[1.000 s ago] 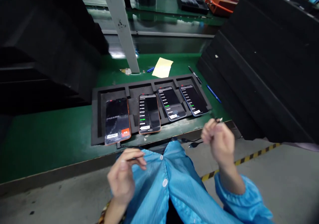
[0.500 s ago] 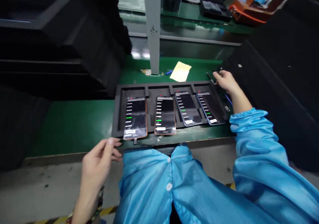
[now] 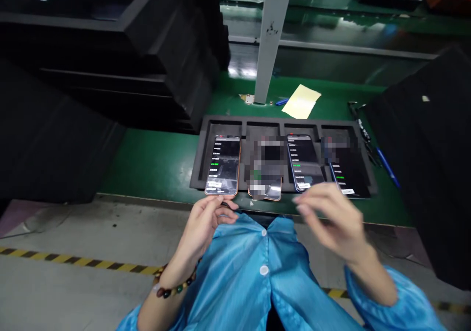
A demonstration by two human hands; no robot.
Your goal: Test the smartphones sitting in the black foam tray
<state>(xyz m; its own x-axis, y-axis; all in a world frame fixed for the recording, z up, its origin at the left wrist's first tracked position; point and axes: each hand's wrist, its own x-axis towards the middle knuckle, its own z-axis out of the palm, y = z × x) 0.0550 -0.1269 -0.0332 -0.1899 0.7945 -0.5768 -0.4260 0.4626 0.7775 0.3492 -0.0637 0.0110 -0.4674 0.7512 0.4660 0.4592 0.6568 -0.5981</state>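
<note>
My left hand (image 3: 209,218) is at the lower edge of the leftmost phone (image 3: 222,174), its fingers curled around a dark cable plug (image 3: 224,204) that is mostly hidden. My right hand (image 3: 333,218) hovers in front of the two phones on the right, blurred by motion. Its thumb and forefinger are close together; whether anything is between them cannot be made out. The second phone (image 3: 274,192) is partly pixelated. The third phone (image 3: 300,159) and the rightmost phone (image 3: 353,174) show dark screens with lists and a green line. All lie on a black foam tray (image 3: 196,169).
Stacked black trays (image 3: 165,76) rise at left, and a black panel (image 3: 434,174) stands at right. Behind the tray are a grey post (image 3: 270,41), a yellow paper (image 3: 302,101) and a blue pen (image 3: 282,102). Another blue pen (image 3: 387,166) and dark tools (image 3: 362,125) lie at right.
My right hand has come from the tray's far right corner to its front edge. My left hand has moved in to the leftmost phone's bottom edge. The camera view has shifted.
</note>
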